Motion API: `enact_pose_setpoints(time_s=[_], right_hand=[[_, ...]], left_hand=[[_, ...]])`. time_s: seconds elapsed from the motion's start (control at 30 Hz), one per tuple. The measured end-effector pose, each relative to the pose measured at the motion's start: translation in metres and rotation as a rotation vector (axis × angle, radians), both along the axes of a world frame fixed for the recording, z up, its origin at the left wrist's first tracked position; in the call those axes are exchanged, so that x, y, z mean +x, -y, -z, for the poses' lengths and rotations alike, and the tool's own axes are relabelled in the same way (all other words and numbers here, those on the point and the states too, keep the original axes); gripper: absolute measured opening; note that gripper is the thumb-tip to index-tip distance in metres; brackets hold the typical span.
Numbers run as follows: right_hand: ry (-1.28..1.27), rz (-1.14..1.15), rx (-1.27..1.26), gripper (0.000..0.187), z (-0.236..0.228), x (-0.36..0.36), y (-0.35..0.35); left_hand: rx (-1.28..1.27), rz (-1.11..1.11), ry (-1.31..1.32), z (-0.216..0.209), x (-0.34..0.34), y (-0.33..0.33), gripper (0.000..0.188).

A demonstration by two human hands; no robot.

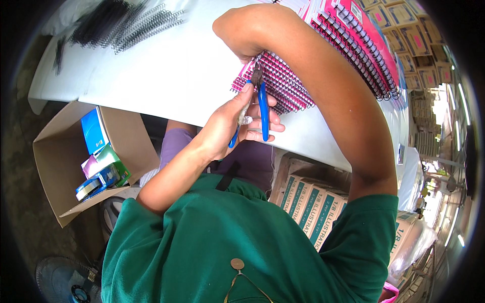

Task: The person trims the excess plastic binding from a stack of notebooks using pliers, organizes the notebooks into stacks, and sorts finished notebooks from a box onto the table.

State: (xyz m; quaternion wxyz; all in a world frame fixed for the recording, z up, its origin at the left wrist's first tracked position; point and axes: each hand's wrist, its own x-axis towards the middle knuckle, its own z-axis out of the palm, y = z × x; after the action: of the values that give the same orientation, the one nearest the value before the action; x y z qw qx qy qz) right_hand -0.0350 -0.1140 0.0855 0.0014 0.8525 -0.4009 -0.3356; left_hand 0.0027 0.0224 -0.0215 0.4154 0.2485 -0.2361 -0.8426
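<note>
Gripping blue-handled cutters (263,112) loosely, the half-curled left hand (228,119) could slip, nicking the spiral notebooks (290,83). The right hand (243,46) hides its grip.

My left hand (233,118) grips the pliers (264,112), handles apart, tips directed away from my body at the notebooks (290,83). My right hand (236,38) is bent at the wrist beside the same notebooks, its far end hidden. A second stack (365,38) sits at right on the desk (166,70). Black coils (126,28) lie at far left. The open carton (56,156) contains tape (90,189).
</note>
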Motion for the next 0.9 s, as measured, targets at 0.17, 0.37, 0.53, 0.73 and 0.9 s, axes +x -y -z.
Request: enact_pose_setpoints(time_s=[0.17,0.37,0.53,0.73,0.9], right_hand=[[-0.029,-0.015,0.024,0.021,-0.001,0.003,0.001],[0.004,-0.006,0.003,0.022,0.001,0.000,0.001],[-0.027,-0.011,0.036,0.022,-0.002,0.003,0.001],[0.063,-0.067,-0.014,0.021,0.003,-0.005,0.006],[-0.219,0.013,0.118,0.021,-0.024,0.011,-0.003]], left_hand=[[-0.008,0.043,0.039,0.007,0.006,0.005,0.058],[0.034,-0.052,0.114,-0.015,0.000,-0.006,0.055],[0.014,-0.022,0.054,-0.006,0.002,0.005,0.057],[-0.068,0.071,-0.068,0.001,0.010,0.000,0.058],[-0.062,0.004,0.087,-0.014,0.002,0.005,0.060]])
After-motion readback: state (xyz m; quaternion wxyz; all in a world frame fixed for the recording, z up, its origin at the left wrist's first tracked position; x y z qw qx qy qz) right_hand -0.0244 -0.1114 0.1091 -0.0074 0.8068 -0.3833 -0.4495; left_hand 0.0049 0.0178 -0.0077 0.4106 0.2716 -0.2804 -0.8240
